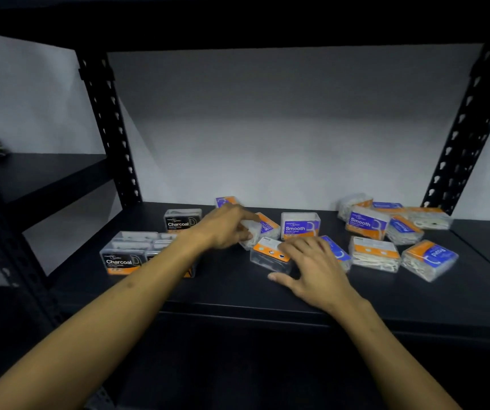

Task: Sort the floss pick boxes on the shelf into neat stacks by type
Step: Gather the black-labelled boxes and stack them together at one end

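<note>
While hands touch boxes, others sprawl

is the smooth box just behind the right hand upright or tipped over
Upright: the Smooth box stands on the shelf with its label facing forward and reading the right way up.

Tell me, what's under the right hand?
A clear box with an orange label lies under the right hand, on the dark shelf. The hand covers its right end and part of a blue-labelled box.
</note>
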The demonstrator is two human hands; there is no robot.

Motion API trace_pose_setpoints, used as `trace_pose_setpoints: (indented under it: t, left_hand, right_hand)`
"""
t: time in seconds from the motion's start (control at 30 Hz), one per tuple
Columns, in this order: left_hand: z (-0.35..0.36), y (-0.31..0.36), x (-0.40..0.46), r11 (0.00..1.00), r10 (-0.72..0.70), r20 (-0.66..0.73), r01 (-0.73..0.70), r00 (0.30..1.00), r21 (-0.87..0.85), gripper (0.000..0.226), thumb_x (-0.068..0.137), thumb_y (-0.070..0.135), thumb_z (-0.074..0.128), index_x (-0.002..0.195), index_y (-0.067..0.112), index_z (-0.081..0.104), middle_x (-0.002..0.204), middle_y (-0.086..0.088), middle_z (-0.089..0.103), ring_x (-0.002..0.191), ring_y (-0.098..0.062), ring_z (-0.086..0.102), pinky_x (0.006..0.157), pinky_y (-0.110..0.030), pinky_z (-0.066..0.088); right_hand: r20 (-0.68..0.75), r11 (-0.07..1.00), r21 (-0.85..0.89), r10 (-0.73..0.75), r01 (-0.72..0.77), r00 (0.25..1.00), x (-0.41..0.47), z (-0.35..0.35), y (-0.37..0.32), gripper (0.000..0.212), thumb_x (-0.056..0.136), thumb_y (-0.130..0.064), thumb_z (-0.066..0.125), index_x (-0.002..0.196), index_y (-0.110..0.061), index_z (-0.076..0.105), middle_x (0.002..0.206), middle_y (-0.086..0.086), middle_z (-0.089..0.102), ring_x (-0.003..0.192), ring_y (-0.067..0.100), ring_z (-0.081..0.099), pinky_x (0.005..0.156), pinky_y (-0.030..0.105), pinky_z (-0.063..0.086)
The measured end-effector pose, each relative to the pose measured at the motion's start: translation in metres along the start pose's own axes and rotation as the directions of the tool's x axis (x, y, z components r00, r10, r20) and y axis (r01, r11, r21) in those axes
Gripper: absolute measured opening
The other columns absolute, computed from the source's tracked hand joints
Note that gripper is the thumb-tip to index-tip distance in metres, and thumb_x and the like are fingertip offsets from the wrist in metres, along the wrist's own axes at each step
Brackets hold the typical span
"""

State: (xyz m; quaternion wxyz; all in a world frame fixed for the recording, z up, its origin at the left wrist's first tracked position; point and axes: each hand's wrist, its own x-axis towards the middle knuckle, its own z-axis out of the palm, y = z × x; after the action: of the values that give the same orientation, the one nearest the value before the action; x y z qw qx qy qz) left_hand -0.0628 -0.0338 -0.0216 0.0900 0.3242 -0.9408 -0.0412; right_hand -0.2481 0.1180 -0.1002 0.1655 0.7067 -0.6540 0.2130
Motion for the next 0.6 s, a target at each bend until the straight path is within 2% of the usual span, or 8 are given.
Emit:
trace_pose_setpoints:
  t: [0.1, 0.2, 0.3, 0.37, 0.43, 0.5, 0.53, 0.6]
  left_hand:
    - [0.0, -0.005, -0.003, 1.0, 0.009, -0.018, -0.009, 1.0, -0.019, 0.053, 0.09, 0.037, 0.067, 0.141, 0.03, 0.054, 0.144, 0.001, 0.054, 0.129, -0.023, 0.051, 0.106, -0.04, 0.043]
    - [-0.003, -0.003, -0.014, 0.994, 0.072, -0.076, -0.078, 0.995, -0.079, 0.047, 0.094, 0.045, 0.06, 0.138, 0.028, 0.056, 0.143, 0.003, 0.056, 0.13, -0.019, 0.051, 0.106, -0.036, 0.042]
    - [-0.012, 0.009, -0.03, 0.933, 0.115, -0.056, -0.128, 0.992, -0.337, 0.036, 0.093, 0.044, 0.065, 0.124, 0.026, 0.065, 0.118, 0.015, 0.066, 0.106, 0.005, 0.06, 0.089, -0.014, 0.044]
    - [-0.016, 0.014, -0.036, 0.869, 0.103, -0.024, -0.102, 0.994, -0.483, 0.037, 0.088, 0.036, 0.074, 0.122, 0.026, 0.065, 0.107, 0.019, 0.066, 0.097, 0.014, 0.06, 0.084, -0.005, 0.044]
    - [-0.016, 0.013, -0.037, 0.836, 0.063, -0.059, -0.086, 0.996, -0.543, 0.043, 0.083, 0.028, 0.08, 0.123, 0.022, 0.065, 0.1, 0.016, 0.067, 0.088, 0.015, 0.061, 0.081, -0.006, 0.045]
    - [-0.016, 0.011, -0.036, 0.823, 0.023, -0.094, -0.072, 0.995, -0.564, 0.043, 0.082, 0.021, 0.081, 0.123, 0.018, 0.067, 0.093, 0.016, 0.066, 0.078, 0.015, 0.062, 0.076, -0.007, 0.044]
    - [-0.017, 0.008, -0.035, 0.818, 0.012, -0.096, -0.065, 0.995, -0.572, 0.042, 0.081, 0.02, 0.082, 0.121, 0.018, 0.068, 0.093, 0.015, 0.066, 0.077, 0.012, 0.063, 0.076, -0.008, 0.045]
    - [-0.016, 0.0, -0.034, 0.78, -0.012, -0.078, -0.039, 0.997, -0.624, 0.041, 0.079, 0.022, 0.084, 0.117, 0.018, 0.069, 0.098, 0.006, 0.071, 0.088, 0.0, 0.069, 0.085, -0.022, 0.054]
  right_hand:
    - [0.069, 0.997, 0.064, 0.035, -0.039, 0.997, 0.012, -0.001, 0.0, 0.055, 0.086, -0.059, 0.06, 0.127, -0.022, 0.062, 0.126, -0.001, 0.063, 0.118, 0.021, 0.054, 0.104, 0.036, 0.036]
    - [0.093, 0.911, 0.392, 0.099, -0.128, 0.991, 0.018, -0.017, 0.0, 0.042, 0.088, -0.051, 0.064, 0.117, -0.022, 0.069, 0.109, -0.006, 0.071, 0.102, 0.011, 0.062, 0.091, 0.032, 0.049]
    - [0.103, 0.768, 0.619, 0.128, -0.164, 0.986, 0.023, -0.031, -0.003, 0.022, 0.094, -0.041, 0.061, 0.108, -0.027, 0.071, 0.093, -0.012, 0.072, 0.089, 0.002, 0.065, 0.08, 0.025, 0.053]
    - [0.069, 0.666, 0.725, 0.185, -0.176, 0.98, 0.028, -0.037, -0.005, 0.023, 0.098, -0.038, 0.057, 0.094, -0.022, 0.072, 0.081, 0.001, 0.071, 0.077, 0.006, 0.065, 0.072, 0.033, 0.05]
    - [0.084, 0.582, 0.782, 0.257, -0.224, 0.963, 0.034, -0.042, -0.01, 0.033, 0.1, -0.04, 0.051, 0.091, -0.015, 0.071, 0.078, 0.012, 0.07, 0.07, 0.012, 0.063, 0.064, 0.039, 0.049]
    - [0.123, 0.537, 0.801, 0.285, -0.264, 0.951, 0.039, -0.045, -0.015, 0.041, 0.101, -0.042, 0.047, 0.096, -0.008, 0.069, 0.078, 0.006, 0.072, 0.068, 0.006, 0.065, 0.057, 0.03, 0.051]
    - [0.14, 0.536, 0.799, 0.275, -0.272, 0.951, 0.04, -0.045, -0.016, 0.041, 0.101, -0.043, 0.046, 0.098, -0.01, 0.069, 0.079, 0.003, 0.073, 0.069, 0.004, 0.066, 0.057, 0.025, 0.05]
    - [0.156, 0.544, 0.796, 0.24, -0.266, 0.958, 0.042, -0.044, -0.019, 0.033, 0.099, -0.043, 0.05, 0.102, -0.015, 0.069, 0.085, 0.002, 0.075, 0.075, 0.011, 0.069, 0.059, 0.026, 0.053]
